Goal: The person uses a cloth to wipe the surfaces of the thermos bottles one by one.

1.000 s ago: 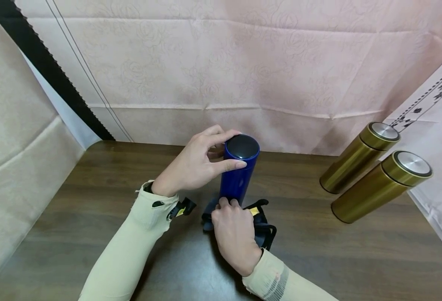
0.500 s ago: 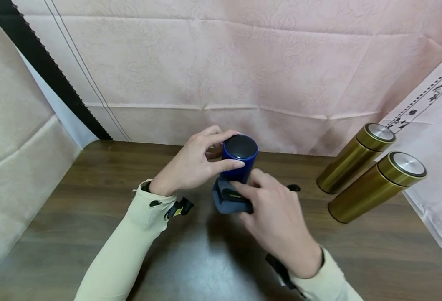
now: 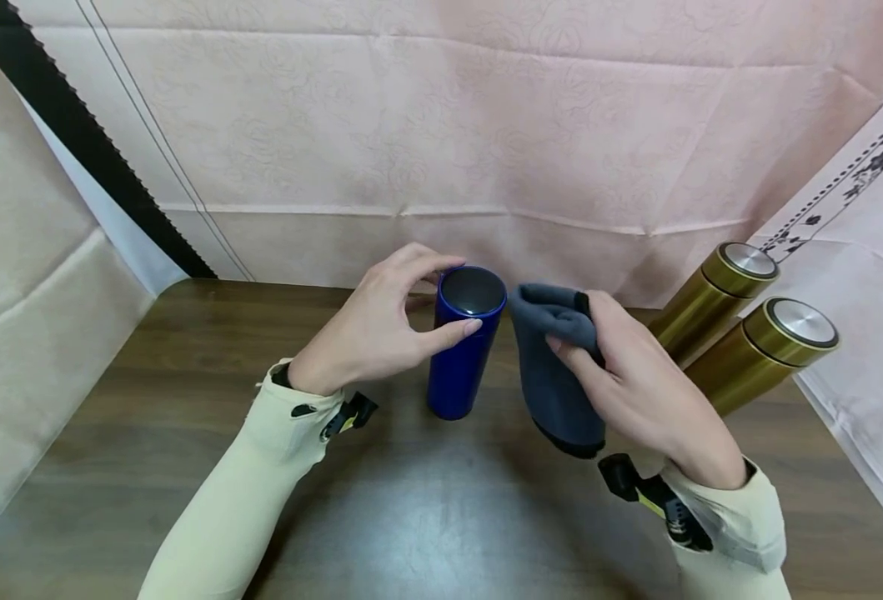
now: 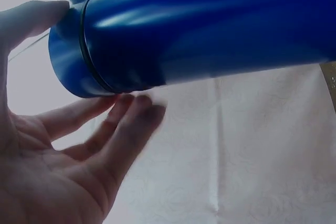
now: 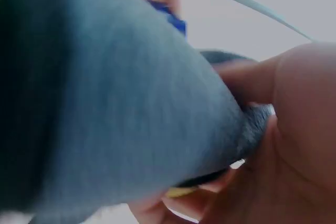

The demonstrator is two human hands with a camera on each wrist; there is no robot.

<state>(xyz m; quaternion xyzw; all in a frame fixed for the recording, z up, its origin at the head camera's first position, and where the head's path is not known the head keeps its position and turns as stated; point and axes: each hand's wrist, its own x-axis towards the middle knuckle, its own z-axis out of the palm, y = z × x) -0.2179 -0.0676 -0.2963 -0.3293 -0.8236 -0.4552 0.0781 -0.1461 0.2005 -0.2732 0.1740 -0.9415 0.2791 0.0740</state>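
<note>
A blue vacuum flask (image 3: 465, 358) with a dark lid top stands upright on the table. My left hand (image 3: 377, 321) holds it near the lid, thumb on the near side and fingers on the far side. In the left wrist view the thumb and fingertips (image 4: 139, 106) lie about the flask's lid seam (image 4: 89, 51). To the right, my right hand (image 3: 639, 379) grips a slate-blue cloth bottle sleeve (image 3: 557, 379) by its folded upper rim, apart from the flask. The sleeve has a black bottom edge and looks limp. It fills much of the blurred right wrist view (image 5: 136, 98).
Two gold flasks (image 3: 767, 350) with silver lid tops stand at the right, partly behind my right hand. The brown wooden table (image 3: 426, 508) meets a pale cloth backdrop (image 3: 411, 125) at the back. More pale cloth hangs at both sides.
The right hand has moved right and up, bringing the bottle sleeve away from the flask's lower part, which now shows bare. The left hand has stayed at the flask's top.
</note>
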